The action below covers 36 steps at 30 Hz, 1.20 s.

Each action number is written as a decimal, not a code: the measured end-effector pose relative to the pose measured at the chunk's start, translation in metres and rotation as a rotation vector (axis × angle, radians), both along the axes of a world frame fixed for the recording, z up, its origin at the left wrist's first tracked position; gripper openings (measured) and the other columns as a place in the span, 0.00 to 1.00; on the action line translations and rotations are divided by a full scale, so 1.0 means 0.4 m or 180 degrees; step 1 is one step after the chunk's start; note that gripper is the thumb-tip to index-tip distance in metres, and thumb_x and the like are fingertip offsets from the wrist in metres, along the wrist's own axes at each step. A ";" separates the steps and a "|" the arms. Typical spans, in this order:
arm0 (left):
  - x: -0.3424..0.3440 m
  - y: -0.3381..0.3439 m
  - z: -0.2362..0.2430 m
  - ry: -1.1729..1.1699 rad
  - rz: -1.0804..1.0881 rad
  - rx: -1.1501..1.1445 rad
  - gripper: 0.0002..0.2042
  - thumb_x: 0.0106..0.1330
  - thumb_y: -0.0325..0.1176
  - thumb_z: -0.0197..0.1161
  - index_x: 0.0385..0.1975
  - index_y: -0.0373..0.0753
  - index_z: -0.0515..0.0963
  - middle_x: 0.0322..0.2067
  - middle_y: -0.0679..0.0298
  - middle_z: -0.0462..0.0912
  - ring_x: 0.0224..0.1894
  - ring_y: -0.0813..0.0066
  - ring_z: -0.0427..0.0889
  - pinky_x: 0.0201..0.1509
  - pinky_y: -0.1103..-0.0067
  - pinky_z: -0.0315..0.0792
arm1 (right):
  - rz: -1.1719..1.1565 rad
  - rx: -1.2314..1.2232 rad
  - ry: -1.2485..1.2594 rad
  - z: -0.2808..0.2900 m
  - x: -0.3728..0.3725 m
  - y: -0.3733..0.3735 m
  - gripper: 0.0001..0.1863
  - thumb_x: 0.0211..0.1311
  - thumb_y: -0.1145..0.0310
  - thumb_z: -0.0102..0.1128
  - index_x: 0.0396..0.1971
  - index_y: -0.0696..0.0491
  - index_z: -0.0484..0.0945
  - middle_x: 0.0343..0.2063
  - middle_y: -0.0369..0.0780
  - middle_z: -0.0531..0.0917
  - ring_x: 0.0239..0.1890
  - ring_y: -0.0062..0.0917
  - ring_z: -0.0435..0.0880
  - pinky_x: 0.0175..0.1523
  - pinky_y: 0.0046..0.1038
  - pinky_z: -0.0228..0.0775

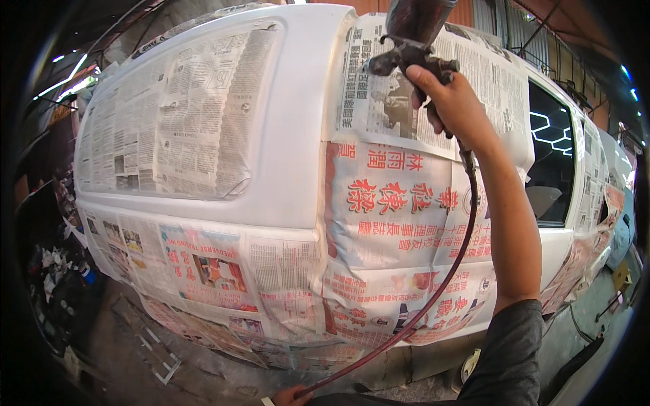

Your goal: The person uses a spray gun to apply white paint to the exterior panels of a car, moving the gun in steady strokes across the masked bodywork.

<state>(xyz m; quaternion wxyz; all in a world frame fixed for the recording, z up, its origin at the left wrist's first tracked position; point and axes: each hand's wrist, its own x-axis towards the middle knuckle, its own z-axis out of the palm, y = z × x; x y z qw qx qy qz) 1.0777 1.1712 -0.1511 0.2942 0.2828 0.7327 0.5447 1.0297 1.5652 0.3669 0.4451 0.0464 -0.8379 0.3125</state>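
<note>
My right hand (450,101) is raised at the upper middle, its fingers wrapped round the grip of a spray gun (409,53). The gun's dark cup sits on top and its nozzle points left. From the grip a reddish hose (467,237) curves down to the lower edge, where my left hand (291,396), partly cut off, is closed round it. Before me stands a white van (294,128). Newspaper sheets (210,108) mask its rear window, and more printed sheets (399,223) cover its corner and side. The gun is in front of the upper side sheets.
A dark side window (550,155) reflects hexagonal lights. Light-coloured metal rails (159,352) lie on the floor at lower left, near piled clutter (57,264). A round pale container (470,365) stands beside my right sleeve. At far right is a small cardboard box (621,279).
</note>
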 end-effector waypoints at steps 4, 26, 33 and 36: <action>0.012 0.015 0.126 -0.0389 0.0036 -0.0277 0.16 0.74 0.43 0.57 0.46 0.35 0.81 0.30 0.63 0.83 0.34 0.73 0.78 0.41 0.73 0.74 | 0.0036 0.0018 0.0223 0.058 0.007 -0.003 0.24 0.71 0.45 0.55 0.35 0.56 0.76 0.22 0.35 0.83 0.09 0.13 0.69 0.13 0.19 0.56; -0.045 0.077 0.237 0.0528 -0.0343 -0.0013 0.14 0.73 0.39 0.56 0.42 0.32 0.78 0.20 0.62 0.73 0.24 0.70 0.69 0.31 0.68 0.67 | 0.0128 0.0102 0.0063 0.275 -0.097 0.070 0.21 0.71 0.48 0.56 0.35 0.54 0.75 0.19 0.35 0.78 0.08 0.15 0.68 0.12 0.20 0.60; -0.017 0.072 0.282 0.0575 -0.0155 0.0216 0.15 0.73 0.39 0.56 0.46 0.33 0.77 0.21 0.62 0.73 0.25 0.71 0.69 0.31 0.69 0.67 | 0.0098 -0.0253 0.0423 0.364 -0.135 0.095 0.24 0.68 0.43 0.58 0.40 0.52 0.75 0.23 0.38 0.81 0.12 0.16 0.71 0.15 0.21 0.65; -0.014 0.073 0.260 0.0636 -0.0115 0.0226 0.14 0.73 0.39 0.56 0.46 0.33 0.77 0.22 0.61 0.73 0.25 0.71 0.70 0.31 0.69 0.67 | 0.0107 -0.0383 0.0444 0.398 -0.144 0.103 0.24 0.67 0.43 0.58 0.40 0.53 0.76 0.24 0.38 0.82 0.13 0.16 0.72 0.16 0.22 0.66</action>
